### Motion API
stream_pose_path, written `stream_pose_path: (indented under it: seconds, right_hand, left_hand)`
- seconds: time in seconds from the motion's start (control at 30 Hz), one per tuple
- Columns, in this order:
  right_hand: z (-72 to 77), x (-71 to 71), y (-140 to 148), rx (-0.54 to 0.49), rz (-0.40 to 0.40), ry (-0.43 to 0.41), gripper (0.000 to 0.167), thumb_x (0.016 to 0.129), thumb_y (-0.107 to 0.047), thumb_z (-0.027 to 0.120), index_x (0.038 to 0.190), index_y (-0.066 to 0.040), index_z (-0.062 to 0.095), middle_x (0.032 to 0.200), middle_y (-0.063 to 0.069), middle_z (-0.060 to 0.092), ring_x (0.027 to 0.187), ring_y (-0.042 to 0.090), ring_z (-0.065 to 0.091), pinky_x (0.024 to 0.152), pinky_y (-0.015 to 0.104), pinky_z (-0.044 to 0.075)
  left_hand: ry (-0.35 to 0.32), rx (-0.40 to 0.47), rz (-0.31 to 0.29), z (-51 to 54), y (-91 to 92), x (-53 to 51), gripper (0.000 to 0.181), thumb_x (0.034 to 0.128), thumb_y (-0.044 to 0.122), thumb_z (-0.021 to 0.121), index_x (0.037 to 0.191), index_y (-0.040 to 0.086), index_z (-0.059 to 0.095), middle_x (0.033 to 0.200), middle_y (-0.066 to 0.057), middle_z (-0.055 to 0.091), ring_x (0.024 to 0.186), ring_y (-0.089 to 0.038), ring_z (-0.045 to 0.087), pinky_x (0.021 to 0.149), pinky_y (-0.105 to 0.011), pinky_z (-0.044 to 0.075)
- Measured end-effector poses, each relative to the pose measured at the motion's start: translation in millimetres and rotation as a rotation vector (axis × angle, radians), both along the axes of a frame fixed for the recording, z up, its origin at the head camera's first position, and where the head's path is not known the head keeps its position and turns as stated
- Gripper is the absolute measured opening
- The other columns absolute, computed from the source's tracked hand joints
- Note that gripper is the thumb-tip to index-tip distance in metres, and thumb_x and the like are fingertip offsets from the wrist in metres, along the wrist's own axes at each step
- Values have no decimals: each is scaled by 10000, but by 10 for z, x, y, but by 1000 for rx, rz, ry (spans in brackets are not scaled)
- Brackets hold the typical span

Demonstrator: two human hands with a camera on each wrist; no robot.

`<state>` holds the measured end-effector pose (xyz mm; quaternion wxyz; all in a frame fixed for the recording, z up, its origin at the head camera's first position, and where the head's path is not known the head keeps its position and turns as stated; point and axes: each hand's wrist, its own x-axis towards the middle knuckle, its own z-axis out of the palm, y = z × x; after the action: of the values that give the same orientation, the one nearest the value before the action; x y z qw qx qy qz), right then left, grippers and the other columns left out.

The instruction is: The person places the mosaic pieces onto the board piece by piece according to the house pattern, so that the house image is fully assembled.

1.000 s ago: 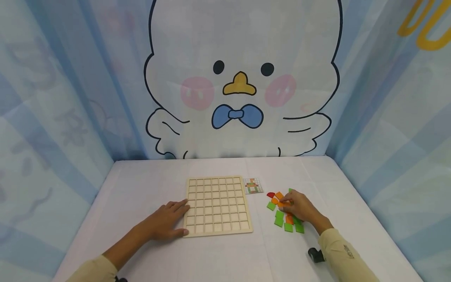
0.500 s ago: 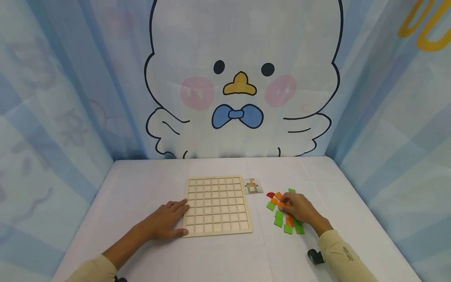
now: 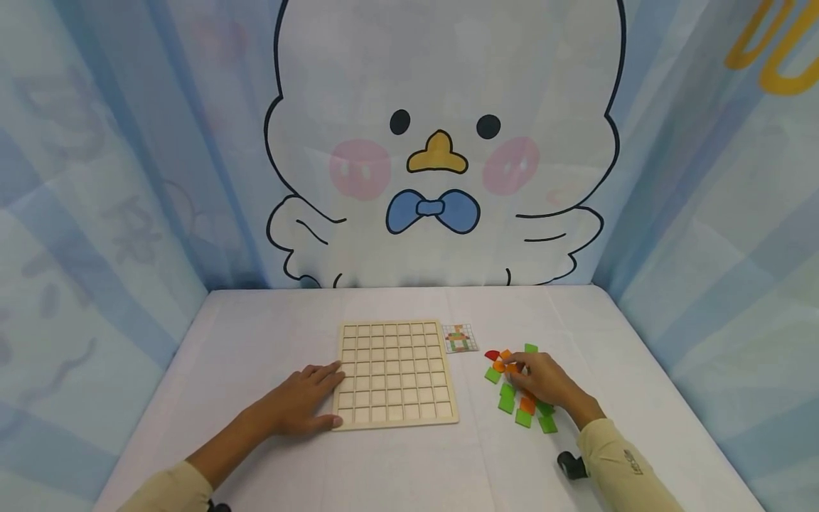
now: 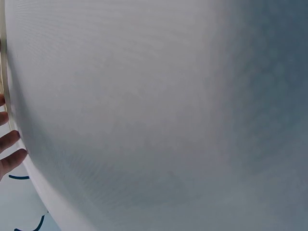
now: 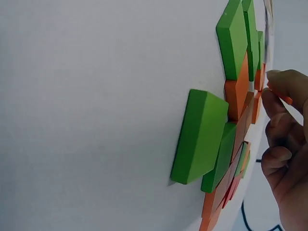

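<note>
A wooden grid board (image 3: 397, 373) lies flat with bare squares. The left hand (image 3: 303, 402) rests at its left edge, fingers relaxed and thumb at the lower left corner; the left wrist view catches only fingertips (image 4: 10, 139) along the edge. Over a cluster of flat coloured pieces, the right hand (image 3: 544, 377) has thumb and forefinger together. In the right wrist view, that hand (image 5: 288, 130) pinches an orange piece (image 5: 280, 94). Green pieces (image 5: 199, 137) and orange ones (image 5: 238, 91) lie beside it, some under the hand in the head view.
A small patterned card (image 3: 459, 338) lies at the board's upper right. A red piece (image 3: 492, 355) sits at the cluster's far left. A black object (image 3: 571, 465) is by the right sleeve. Printed curtains stand behind and at both sides of the white table (image 3: 409, 469).
The right hand has shifted slightly among the pieces, and a few green and orange ones near it have slid or turned. The left hand and board have stayed where they were.
</note>
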<state>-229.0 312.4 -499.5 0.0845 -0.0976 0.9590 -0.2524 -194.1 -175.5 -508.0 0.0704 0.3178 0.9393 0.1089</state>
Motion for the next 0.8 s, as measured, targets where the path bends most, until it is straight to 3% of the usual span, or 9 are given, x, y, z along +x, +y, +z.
stream_pose_path:
  seconds: [0.23,0.4,0.8]
  right_hand:
    - [59,-36,-53,-117,-63,-46,304,892,-217,769,1173,-115,715,911,17,599,823,193,495,628,234,443]
    - [104,-63,-109,-151,-55,-44,351,879,-265,785,1175,-92,710,919,23,618,778,188,497,610,235,431]
    - [225,-70,-233,-191,-17,-57,347,907,-184,733,1246,-112,707,995,33,668,798,184,523,638,248,464]
  left_hand:
    - [0,1,-6,10,4,-1,808,926,626,575,1506,81,436,1586,-153,384,1371,-405,444,1043,-615,408]
    - [-10,-12,2,10,5,-7,821,915,639,582,1507,89,437,1586,-148,386,1377,-403,440,1048,-620,404]
    - [-21,-13,13,12,14,-8,824,905,637,596,1509,99,435,1589,-139,384,1370,-400,445,1051,-611,405]
